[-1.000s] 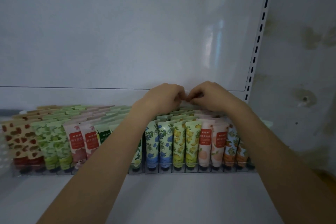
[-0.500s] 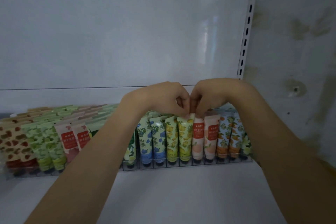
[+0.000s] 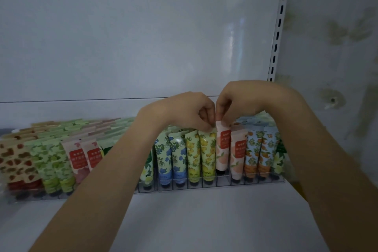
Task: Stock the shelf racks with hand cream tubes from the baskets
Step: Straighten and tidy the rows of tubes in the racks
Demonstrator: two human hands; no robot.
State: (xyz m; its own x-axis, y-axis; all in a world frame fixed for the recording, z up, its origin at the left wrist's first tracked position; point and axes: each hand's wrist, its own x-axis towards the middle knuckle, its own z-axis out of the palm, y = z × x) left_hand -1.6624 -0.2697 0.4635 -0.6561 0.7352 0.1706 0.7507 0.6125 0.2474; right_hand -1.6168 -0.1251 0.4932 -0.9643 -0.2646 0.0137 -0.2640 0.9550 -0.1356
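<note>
Moved: both hands have come forward from the back of the rows to the front row, and the peach tube [image 3: 222, 149] now stands higher than the second peach tube [image 3: 238, 157], its cap raised.
Right hand [image 3: 241, 104]: fingers pinch the crimped top of the peach tube.
Left hand [image 3: 184, 112]: fingers curled, tips at the top edge where the peach tube meets a lemon tube [image 3: 207, 153]; I cannot tell whether they pinch anything.
Tube's place: front slot of the right rack [image 3: 204, 187] on the shelf [image 3: 184, 221], upright, cap down, between the lemon tube and the second peach tube.
Step in hand: probably seating this tube.
Doing it well: lower it straight so the cap drops behind the front rail, label outward, top level with its twin; steady the lemon tube so it does not tip.
Count, right rack front: two blue-flower tubes [image 3: 163, 157], two lemon, two peach, two orange tubes [image 3: 252, 153], plus one partly hidden tube at each end.
Count, left rack [image 3: 24, 195] front: blurred; two brown-patterned tubes [image 3: 12, 161], two green tubes [image 3: 49, 161], two red-label tubes [image 3: 78, 157].
Rows behind: too overlapped to count.
</note>
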